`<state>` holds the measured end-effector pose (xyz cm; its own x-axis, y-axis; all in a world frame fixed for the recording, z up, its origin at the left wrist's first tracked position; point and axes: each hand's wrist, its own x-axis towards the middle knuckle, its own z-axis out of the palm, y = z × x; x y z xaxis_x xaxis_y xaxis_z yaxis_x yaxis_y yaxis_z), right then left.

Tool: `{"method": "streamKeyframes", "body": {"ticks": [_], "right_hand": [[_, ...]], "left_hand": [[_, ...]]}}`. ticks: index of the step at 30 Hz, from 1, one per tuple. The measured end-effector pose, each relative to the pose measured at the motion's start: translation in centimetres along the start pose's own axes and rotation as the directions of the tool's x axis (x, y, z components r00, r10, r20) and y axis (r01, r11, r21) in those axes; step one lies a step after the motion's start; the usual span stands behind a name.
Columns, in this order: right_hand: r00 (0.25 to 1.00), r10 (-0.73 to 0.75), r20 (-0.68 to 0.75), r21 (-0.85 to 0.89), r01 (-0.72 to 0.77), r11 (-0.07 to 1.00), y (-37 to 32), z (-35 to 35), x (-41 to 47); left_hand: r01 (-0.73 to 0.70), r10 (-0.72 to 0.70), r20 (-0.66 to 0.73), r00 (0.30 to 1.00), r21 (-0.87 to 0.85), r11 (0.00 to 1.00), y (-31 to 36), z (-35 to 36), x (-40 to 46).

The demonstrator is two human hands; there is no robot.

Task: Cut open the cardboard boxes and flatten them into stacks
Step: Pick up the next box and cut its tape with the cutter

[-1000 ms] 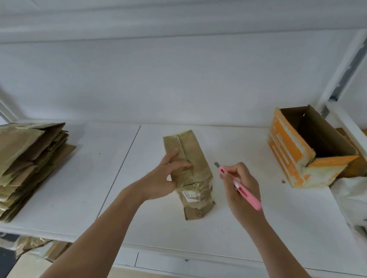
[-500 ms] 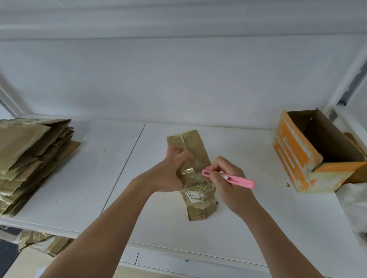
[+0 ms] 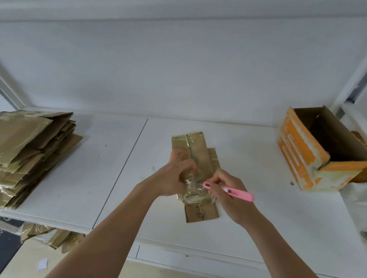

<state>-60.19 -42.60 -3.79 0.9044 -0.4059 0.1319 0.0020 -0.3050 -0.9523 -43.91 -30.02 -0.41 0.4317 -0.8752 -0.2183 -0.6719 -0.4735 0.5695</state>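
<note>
White shelving carries a small taped box (image 3: 196,176) at the middle of the desk (image 3: 249,213), where the left hand (image 3: 173,178) grips its side. Beside it the right hand (image 3: 228,195) holds a pink cutter (image 3: 233,192), tip touching the tape. Flattened boxes (image 3: 15,153) lie stacked far left; an orange box (image 3: 319,151) stands open far right.

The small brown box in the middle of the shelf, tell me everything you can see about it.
The small brown box is a narrow, elongated carton of plain brown cardboard, wrapped in glossy, crinkled clear tape. A seam runs along its length, and a round stamp marks its near end. It lies on the white shelf, long axis pointing away from the person. The left hand grips its left side; the right hand holds a pink cutter with its tip at the taped middle.
</note>
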Motion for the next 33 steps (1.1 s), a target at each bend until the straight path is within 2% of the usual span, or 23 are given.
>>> {"method": "streamKeyframes", "body": {"ticks": [6,8,15,19,24,30,33], "right_hand": [[0.990,-0.112,0.085,-0.205,0.127,0.970,0.7,0.4,-0.7],[0.993,-0.097,0.063,-0.171,0.106,0.980,0.8,0.2,-0.9],[0.993,0.092,-0.069,0.122,-0.083,0.989,0.2,-0.2,-0.7],[0.996,0.074,-0.055,0.060,-0.071,0.996,0.2,0.6,-0.8],[0.999,-0.031,0.019,-0.003,0.031,1.000,0.1,0.8,-0.9],[0.995,0.059,-0.085,0.151,-0.046,0.988,0.9,0.3,-1.2],[0.994,0.034,-0.100,0.121,-0.022,0.992,0.7,0.9,-1.2]], "left_hand": [[0.021,-0.022,0.010,1.000,0.049,0.999,0.3,0.4,0.6],[0.034,-0.035,0.014,0.999,0.049,0.998,0.5,0.6,0.8],[0.011,-0.010,0.012,1.000,-0.072,0.997,0.1,0.9,0.9],[0.005,-0.005,-0.002,1.000,-0.105,0.994,-0.1,1.0,1.0],[0.016,-0.017,-0.005,1.000,-0.118,0.993,-0.4,1.1,1.3],[-0.001,0.002,0.010,1.000,-0.155,0.988,-0.2,1.1,1.5],[-0.003,0.002,-0.005,1.000,-0.185,0.983,-0.5,1.2,1.5]]}}
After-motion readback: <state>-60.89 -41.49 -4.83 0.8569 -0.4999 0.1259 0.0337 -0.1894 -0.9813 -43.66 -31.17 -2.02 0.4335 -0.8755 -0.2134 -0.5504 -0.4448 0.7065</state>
